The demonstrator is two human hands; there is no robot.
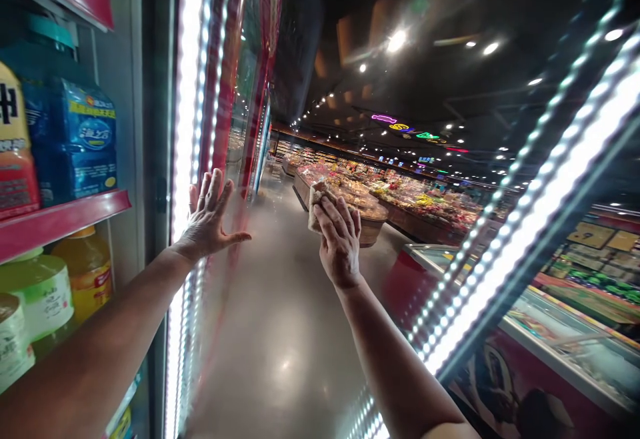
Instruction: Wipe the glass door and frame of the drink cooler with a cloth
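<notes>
My right hand (339, 235) presses a folded beige cloth (316, 207) flat against a clear glass door pane, with its fingers over the cloth. Left of it, my left hand (209, 219) is spread, thumb out to the right, at the bright LED strip (186, 125) along the cabinet's edge. Nothing is in that hand; whether its palm touches the frame I cannot tell. Another LED strip (505, 272) slants across the right side, along the door's edge. The shop floor and displays show through the glass.
At the left, cooler shelves with a red price rail (65, 222) hold a blue bottle pack (87, 135), an orange drink bottle (90, 269) and a green-labelled bottle (43, 285). Beyond the glass are a chest freezer (570, 352), produce stands (370, 222) and a shiny grey floor (270, 332).
</notes>
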